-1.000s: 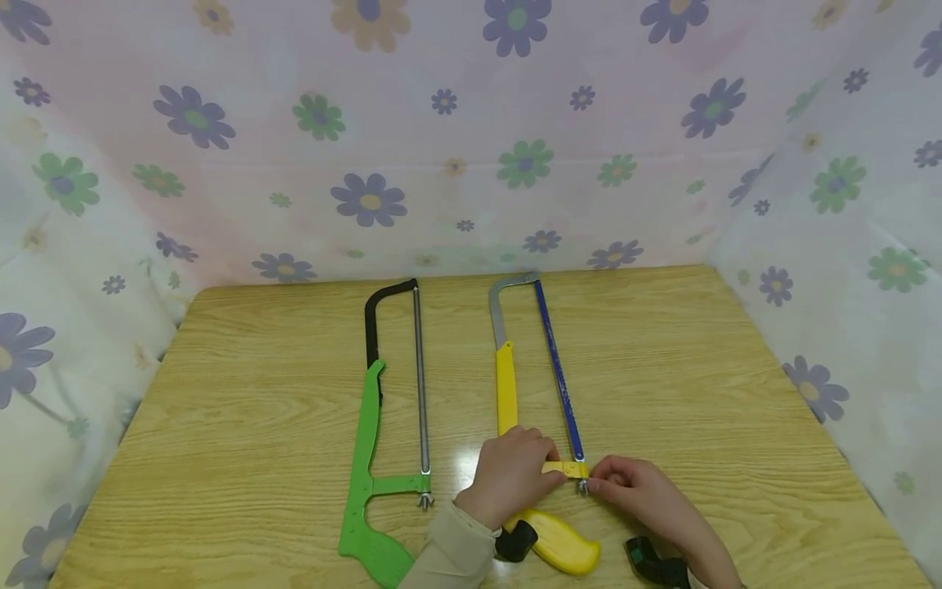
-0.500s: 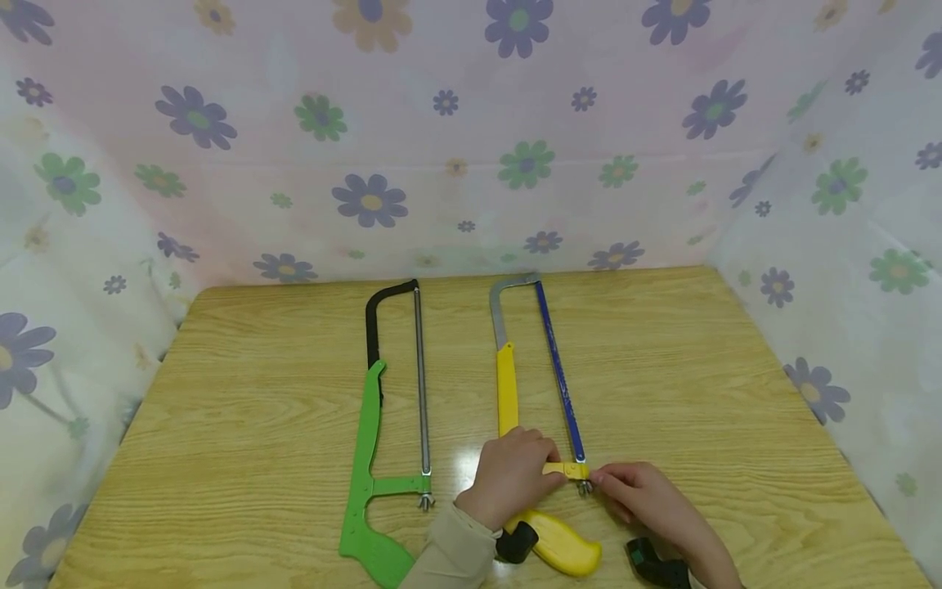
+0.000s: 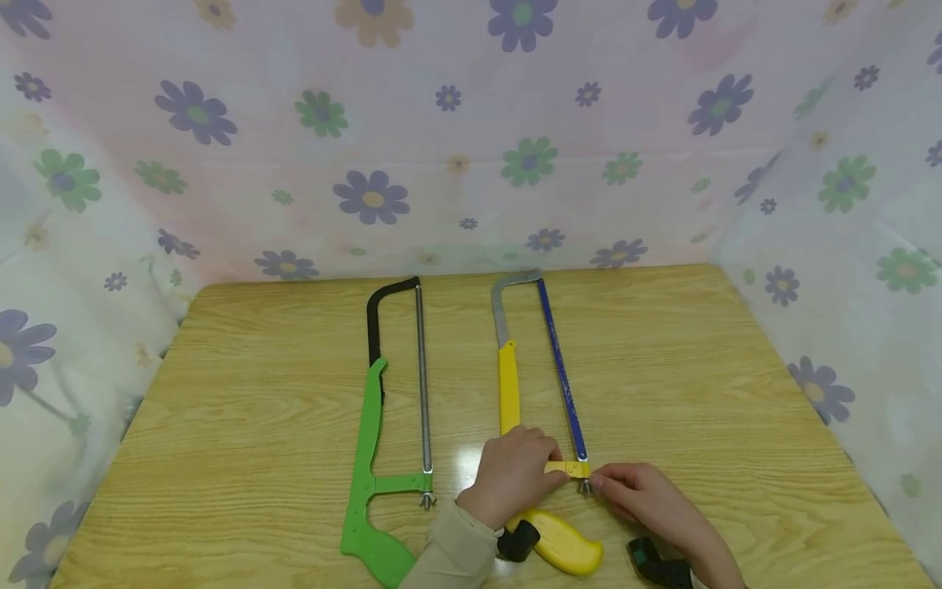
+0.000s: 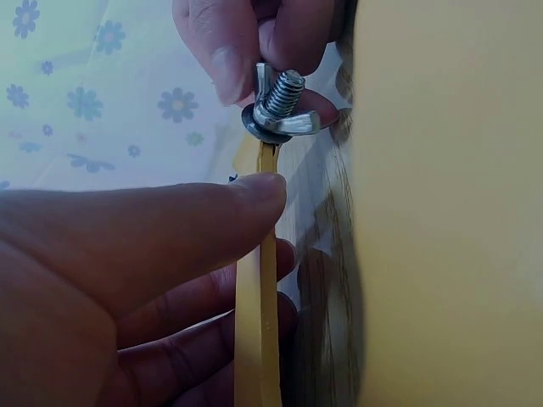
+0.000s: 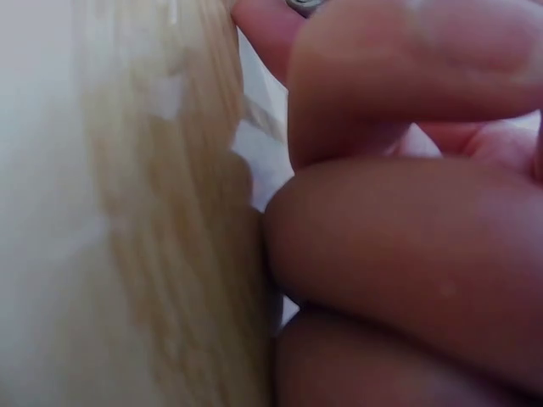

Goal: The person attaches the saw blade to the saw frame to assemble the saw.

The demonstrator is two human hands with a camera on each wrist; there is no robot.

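Note:
A yellow hacksaw (image 3: 509, 388) with a blue blade (image 3: 562, 372) lies on the table in the head view. My left hand (image 3: 513, 473) grips its lower yellow crosspiece (image 3: 567, 468), thumb on one side and fingers curled on the other in the left wrist view. At the end of that crosspiece sits a silver wing nut (image 4: 288, 121) on a threaded bolt (image 4: 287, 93). The thumb and index finger of my right hand (image 3: 648, 499) are at the wing nut, one on each side of it. In the right wrist view, curled fingers (image 5: 407, 237) hide most of the work.
To the left lies a green hacksaw (image 3: 364, 458) with a grey blade and its own wing nut (image 3: 428, 499). Both saws rest on a wood-grain table (image 3: 243, 425). Flowered cloth (image 3: 456, 188) stands around the back and sides.
My right fingers have shifted slightly at the wing nut, and its wings have turned a little. The left hand and both saws stay in place.

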